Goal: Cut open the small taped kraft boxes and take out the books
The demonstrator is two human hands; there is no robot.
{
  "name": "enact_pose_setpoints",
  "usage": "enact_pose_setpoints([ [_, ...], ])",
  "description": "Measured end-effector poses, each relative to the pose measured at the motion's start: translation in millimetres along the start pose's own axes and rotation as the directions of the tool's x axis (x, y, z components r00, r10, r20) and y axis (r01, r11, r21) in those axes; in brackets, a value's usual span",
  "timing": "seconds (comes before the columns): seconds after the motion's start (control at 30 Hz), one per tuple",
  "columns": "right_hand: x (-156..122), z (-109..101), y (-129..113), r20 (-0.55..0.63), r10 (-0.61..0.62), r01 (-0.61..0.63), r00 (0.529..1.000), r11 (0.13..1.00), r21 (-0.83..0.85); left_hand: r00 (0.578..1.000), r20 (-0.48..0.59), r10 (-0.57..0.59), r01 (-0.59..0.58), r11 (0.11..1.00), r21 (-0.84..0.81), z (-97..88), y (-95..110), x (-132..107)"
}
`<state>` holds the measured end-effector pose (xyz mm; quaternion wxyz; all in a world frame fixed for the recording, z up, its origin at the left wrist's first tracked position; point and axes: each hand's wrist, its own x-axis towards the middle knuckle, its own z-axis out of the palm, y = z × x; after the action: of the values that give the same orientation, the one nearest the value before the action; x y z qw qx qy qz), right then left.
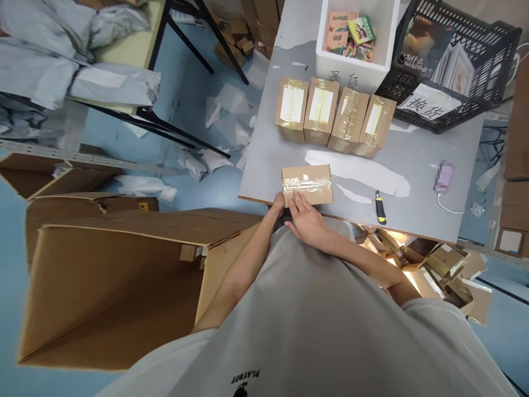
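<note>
A small taped cardboard box (308, 179) lies at the near edge of the grey table, a strip of clear tape along its top. My left hand (279, 204) grips its near left corner; most of those fingers are hidden behind the cardboard. Stretched out flat, the fingers of my right hand (308, 220) press on the top near the front edge. Behind it, several taped cartons (320, 107) with white labels stand in a row. To the right lies a black and yellow utility knife (380, 208), apart from both hands.
A white foam bin (351, 74) of small colourful packs and a black crate (454, 107) with books stand at the back. A purple device (444, 176) with a cable lies right. A large open carton (111, 286) is at my left. Paper scraps (231, 105) litter the floor.
</note>
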<state>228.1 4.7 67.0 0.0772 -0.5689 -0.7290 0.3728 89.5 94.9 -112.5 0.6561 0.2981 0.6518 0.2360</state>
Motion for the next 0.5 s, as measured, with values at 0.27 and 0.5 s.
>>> enact_pose_setpoints([
  [0.27,-27.7,-30.1,11.2,-0.246,0.159,-0.17,0.956,0.985,-0.027,0.996,-0.033,-0.085,0.087,0.992,0.09,-6.5,13.9,2.5],
  [0.5,-60.5,-55.7,138.9,-0.589,0.527,-0.483,0.612,0.839,0.249,0.99,0.086,0.116,-0.122,0.99,0.069,35.4,33.0,-7.7],
])
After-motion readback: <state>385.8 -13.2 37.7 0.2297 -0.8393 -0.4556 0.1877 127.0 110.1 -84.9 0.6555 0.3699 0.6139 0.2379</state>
